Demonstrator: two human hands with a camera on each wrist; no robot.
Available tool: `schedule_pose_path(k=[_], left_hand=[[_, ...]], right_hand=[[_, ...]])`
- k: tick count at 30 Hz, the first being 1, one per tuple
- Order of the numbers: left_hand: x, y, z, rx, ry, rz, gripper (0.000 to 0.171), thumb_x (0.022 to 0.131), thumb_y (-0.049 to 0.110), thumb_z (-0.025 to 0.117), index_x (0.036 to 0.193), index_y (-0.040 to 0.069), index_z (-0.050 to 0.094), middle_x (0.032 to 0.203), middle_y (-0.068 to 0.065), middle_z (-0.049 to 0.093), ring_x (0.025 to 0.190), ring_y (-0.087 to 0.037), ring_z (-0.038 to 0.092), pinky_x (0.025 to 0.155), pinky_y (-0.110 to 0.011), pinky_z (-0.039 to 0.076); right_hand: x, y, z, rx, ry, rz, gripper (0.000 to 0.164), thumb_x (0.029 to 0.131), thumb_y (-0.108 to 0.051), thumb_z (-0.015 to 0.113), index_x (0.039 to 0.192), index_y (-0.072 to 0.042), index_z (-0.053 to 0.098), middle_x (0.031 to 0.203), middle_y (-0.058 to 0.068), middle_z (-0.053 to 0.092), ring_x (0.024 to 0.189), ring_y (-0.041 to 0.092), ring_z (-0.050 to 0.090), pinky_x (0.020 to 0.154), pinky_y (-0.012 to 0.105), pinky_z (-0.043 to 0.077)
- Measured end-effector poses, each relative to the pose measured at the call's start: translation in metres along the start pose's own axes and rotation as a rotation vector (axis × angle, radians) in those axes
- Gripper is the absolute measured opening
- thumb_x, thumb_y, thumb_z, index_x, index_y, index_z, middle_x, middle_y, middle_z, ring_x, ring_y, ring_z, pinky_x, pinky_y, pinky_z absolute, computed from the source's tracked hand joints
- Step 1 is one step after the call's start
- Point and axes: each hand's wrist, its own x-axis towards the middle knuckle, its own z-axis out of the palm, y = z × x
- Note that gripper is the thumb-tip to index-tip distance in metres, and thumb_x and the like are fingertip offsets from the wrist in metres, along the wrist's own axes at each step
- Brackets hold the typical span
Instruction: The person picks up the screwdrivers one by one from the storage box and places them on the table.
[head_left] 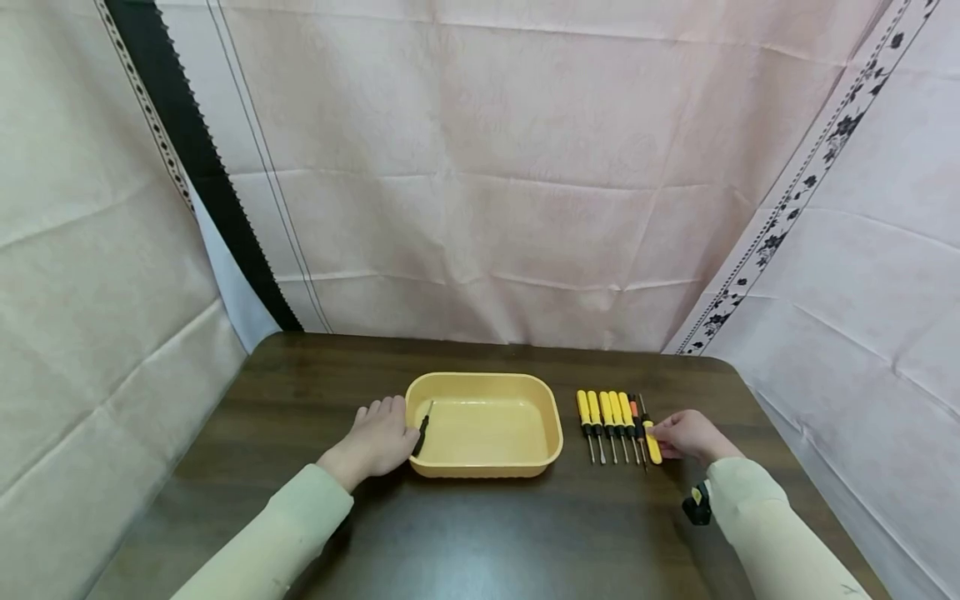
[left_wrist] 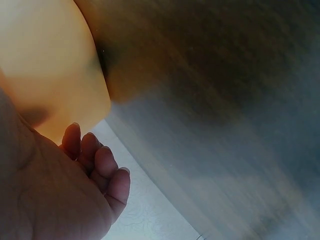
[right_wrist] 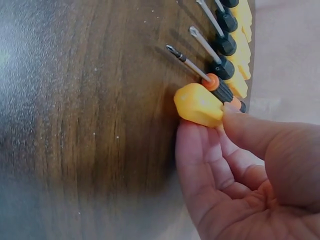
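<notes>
Over the left rim of a yellow plastic tray (head_left: pixel 487 467), my left hand (head_left: pixel 378 437) rests with its thumb at the edge. The fingers look loosely bent beside the tray wall (left_wrist: pixel 55 60) in the left wrist view, where the thumb is hidden. A small black-handled screwdriver (head_left: pixel 422 433) leans inside the tray, near that thumb. With thumb and fingers, my right hand (head_left: pixel 690 435) pinches a yellow-handled screwdriver (right_wrist: pixel 197 104), its handle end towards me and its shaft pointing away. Just left of it lies an orange-and-black screwdriver (right_wrist: pixel 218 86).
Several yellow-and-black screwdrivers (head_left: pixel 606 412) lie side by side between the tray and my right hand, tips towards me. Brown wooden table (head_left: pixel 480 533) spreads in front of the tray. A pale cloth (head_left: pixel 480 208) hangs behind the table's far edge.
</notes>
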Motion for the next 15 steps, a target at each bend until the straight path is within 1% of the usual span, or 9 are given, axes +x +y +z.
schedule_pose_path(k=[4,9,15], left_hand=[[0.0001,-0.0011,0.0009,0.006,-0.005,-0.003,0.029,0.094,0.033,0.043,0.105,0.005,0.044,0.091,-0.006,0.041,0.085,-0.026,0.037,0.076,-0.041,0.027],[0.0026,-0.0015,0.0010,0.010,-0.004,-0.011,0.031,0.094,0.034,0.043,0.107,0.005,0.044,0.092,-0.006,0.041,0.085,-0.025,0.037,0.076,-0.041,0.028],[0.0030,-0.0010,0.0005,0.018,-0.013,-0.016,0.034,0.094,0.035,0.043,0.110,0.005,0.045,0.094,-0.006,0.043,0.087,-0.025,0.039,0.078,-0.041,0.029]], right_hand=[[-0.0017,-0.0004,-0.0011,0.015,-0.016,0.031,0.020,0.093,-0.013,0.064,0.095,0.007,0.067,0.083,0.011,0.061,0.072,0.019,0.061,0.070,0.034,0.055],[-0.0044,-0.0013,-0.0024,0.028,-0.027,0.026,0.021,0.094,-0.013,0.062,0.098,0.008,0.066,0.086,0.011,0.062,0.073,0.018,0.061,0.070,0.035,0.055],[-0.0063,-0.0015,-0.0030,0.028,-0.038,0.035,0.021,0.094,-0.013,0.063,0.100,0.006,0.066,0.089,0.011,0.064,0.074,0.019,0.062,0.070,0.036,0.055]])
